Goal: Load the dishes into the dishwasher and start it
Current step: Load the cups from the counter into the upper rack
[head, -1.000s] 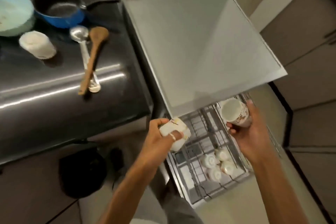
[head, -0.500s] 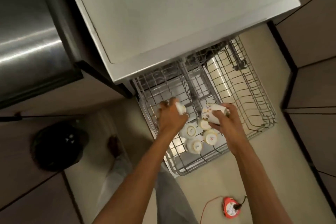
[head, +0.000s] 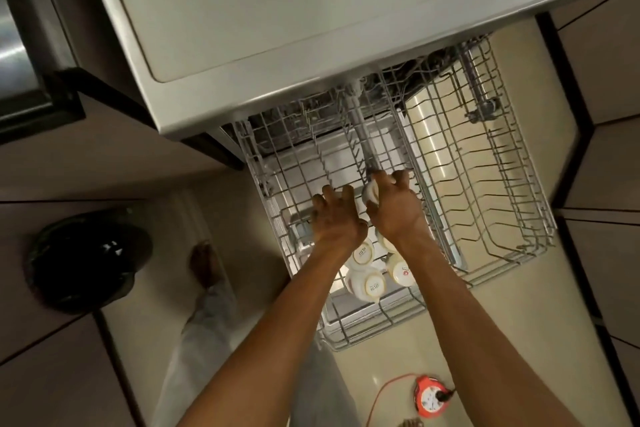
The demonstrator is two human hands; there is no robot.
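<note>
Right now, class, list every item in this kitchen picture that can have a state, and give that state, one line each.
rack, pulled out
loaded cups, upside down in rack
right hand, gripping a white cup low over rack
left hand, fingers curled down in rack; what it holds is hidden
extension reel, plug inserted
bin, open, black liner

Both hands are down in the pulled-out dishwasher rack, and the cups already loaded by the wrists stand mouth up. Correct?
No. The head view shows the loaded cups upside down, printed bases up. The left hand and the right hand, which grips another cup, are indeed down in the rack.
</note>
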